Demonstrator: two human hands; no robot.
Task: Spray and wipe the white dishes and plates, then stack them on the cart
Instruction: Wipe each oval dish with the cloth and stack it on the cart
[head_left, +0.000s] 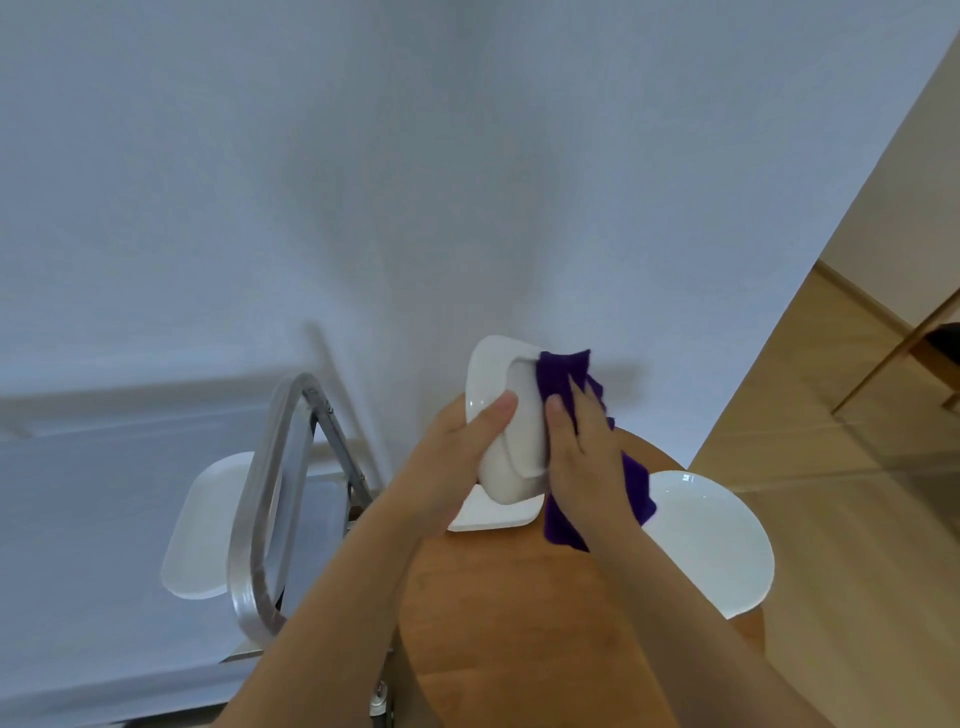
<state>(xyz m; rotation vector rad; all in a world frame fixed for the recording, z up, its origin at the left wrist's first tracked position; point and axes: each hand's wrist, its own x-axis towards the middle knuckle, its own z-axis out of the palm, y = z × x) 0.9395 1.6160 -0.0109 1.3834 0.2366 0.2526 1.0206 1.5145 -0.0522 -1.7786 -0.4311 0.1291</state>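
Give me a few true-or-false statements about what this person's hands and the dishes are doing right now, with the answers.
1. The left hand grips a white square dish, held up on edge. True.
2. The right hand presses a green sponge to the dish. False: it holds a purple cloth against the dish.
3. A round white plate lies on the wooden table, to the right of the hands. True.
4. The cart on the left holds no dishes. False: a white rectangular plate already lies on it.
5. Another white dish lies flat on the table under the held one. True.
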